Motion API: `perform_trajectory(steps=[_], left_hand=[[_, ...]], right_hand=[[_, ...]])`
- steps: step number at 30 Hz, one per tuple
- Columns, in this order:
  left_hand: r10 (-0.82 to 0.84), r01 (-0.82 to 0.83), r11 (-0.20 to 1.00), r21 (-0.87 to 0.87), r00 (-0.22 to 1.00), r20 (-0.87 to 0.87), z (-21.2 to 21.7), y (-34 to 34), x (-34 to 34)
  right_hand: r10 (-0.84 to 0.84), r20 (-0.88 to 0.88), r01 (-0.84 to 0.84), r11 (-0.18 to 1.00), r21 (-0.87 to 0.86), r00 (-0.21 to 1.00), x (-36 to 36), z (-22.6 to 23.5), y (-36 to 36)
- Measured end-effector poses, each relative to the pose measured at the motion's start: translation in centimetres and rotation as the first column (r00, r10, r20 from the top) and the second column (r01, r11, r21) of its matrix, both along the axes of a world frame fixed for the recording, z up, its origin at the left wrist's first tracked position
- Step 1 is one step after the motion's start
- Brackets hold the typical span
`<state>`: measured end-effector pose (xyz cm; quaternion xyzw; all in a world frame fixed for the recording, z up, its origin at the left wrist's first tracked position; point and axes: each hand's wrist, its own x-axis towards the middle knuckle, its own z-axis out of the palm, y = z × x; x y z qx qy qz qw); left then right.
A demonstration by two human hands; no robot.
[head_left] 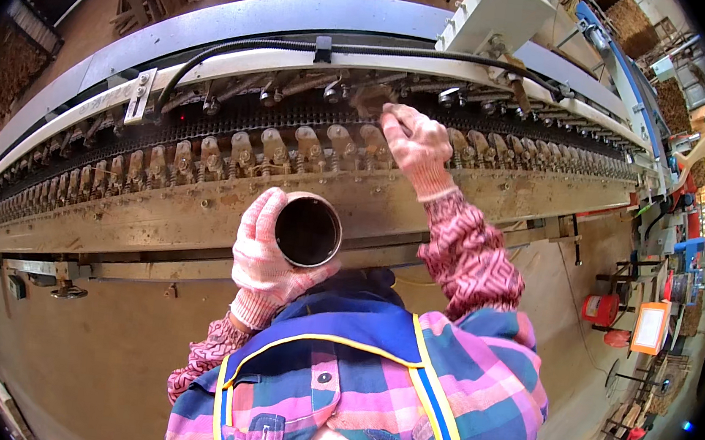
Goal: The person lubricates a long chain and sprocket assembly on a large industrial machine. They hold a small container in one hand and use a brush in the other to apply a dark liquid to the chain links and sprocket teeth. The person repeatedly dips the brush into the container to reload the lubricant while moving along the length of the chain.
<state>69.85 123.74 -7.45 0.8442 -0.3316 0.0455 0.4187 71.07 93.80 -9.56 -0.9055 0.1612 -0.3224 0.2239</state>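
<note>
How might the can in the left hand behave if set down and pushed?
The can looks stiff: its rim appears round in the left hand's grip. Laid sideways, its rounded shape would probably roll. Its dark interior hides any contents, so weight is uncertain.

- Can (309, 233): round, open-topped, dark inside, mouth facing up, held in the left hand (258, 253)
- Brush-like thing (372, 100): brown, blurred, held in the right hand (417, 146), beside the chain (262, 120)
- Chain: long, dark, stretching left to right
</note>
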Motion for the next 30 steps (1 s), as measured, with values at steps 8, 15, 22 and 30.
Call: perform_trajectory(steps=[8, 15, 22, 30], left_hand=[[-0.001, 0.001, 1.000, -0.008, 0.998, 0.068, 0.3, 0.2, -0.1], [0.004, -0.004, 1.000, 0.001, 0.999, 0.033, 0.3, -0.6, -0.2], [0.003, -0.003, 1.000, 0.013, 1.000, 0.019, 0.3, -0.4, 0.0], [0.005, -0.004, 1.000, -0.013, 0.997, 0.077, 0.0, -0.3, 0.1]], right_hand=[[-0.082, -0.234, 0.055, 0.991, -0.120, 0.969, 1.8, 0.6, -0.4], [-0.068, -0.478, 0.030, 0.996, -0.088, 0.876, 1.6, 0.2, 0.3], [-0.099, -0.324, 0.096, 0.995, -0.025, 0.941, 1.1, -1.1, -0.9], [0.037, -0.028, -0.034, 0.996, 0.086, 0.999, 0.3, 0.1, -1.4]])
